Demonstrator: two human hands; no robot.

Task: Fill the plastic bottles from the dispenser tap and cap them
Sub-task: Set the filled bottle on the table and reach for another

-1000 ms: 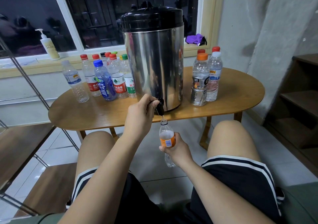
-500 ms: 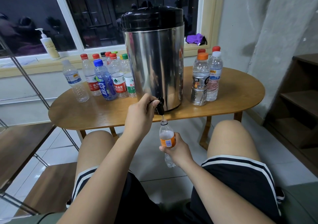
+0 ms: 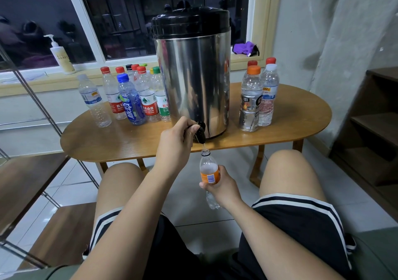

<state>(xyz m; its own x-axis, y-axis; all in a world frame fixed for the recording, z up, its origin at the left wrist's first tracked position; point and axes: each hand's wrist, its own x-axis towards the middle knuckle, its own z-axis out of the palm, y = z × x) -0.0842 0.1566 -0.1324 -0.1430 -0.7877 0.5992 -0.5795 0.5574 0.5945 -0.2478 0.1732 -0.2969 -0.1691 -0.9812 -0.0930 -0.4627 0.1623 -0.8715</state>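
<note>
A tall steel dispenser with a black lid stands on the oval wooden table. My left hand grips its black tap at the table's front edge. Below the spout, my right hand holds an uncapped clear bottle with an orange label upright, its mouth right under the tap. A thin stream of water runs into it. Several capped bottles stand left of the dispenser, and a few more capped bottles stand to its right.
A pump bottle and a purple cloth lie on the window sill behind the table. A dark wooden shelf stands at the right, a metal-framed rack at the left. My bare knees flank the held bottle above a tiled floor.
</note>
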